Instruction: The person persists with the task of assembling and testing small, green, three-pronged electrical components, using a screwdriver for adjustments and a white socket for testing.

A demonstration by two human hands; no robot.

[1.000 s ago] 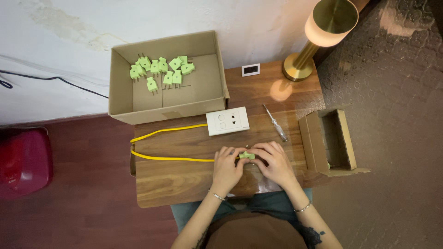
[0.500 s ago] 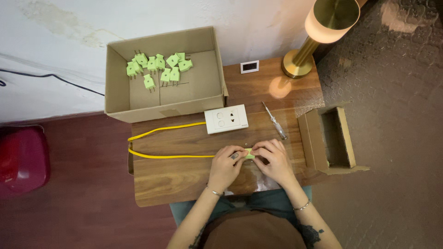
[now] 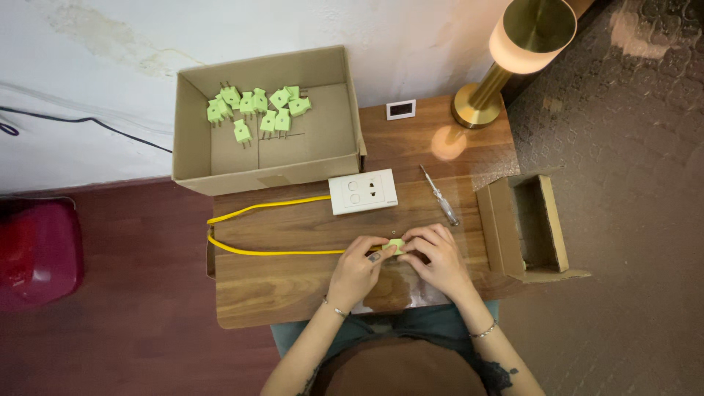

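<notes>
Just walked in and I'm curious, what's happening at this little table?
A person seated at a small wooden table holds a small green plug between the left hand and right hand, at the end of a yellow cable. That cable loops back to a white socket plate. A screwdriver lies beside it, and a cardboard box behind holds more green plugs.

Home room, wooden side table [image 3: 293, 293], brass lamp [image 3: 506, 66], tiled floor [image 3: 631, 147]

L hand [image 3: 357, 265] & R hand [image 3: 435, 258] close together — fingertips meeting, both in pinch grip.
</notes>
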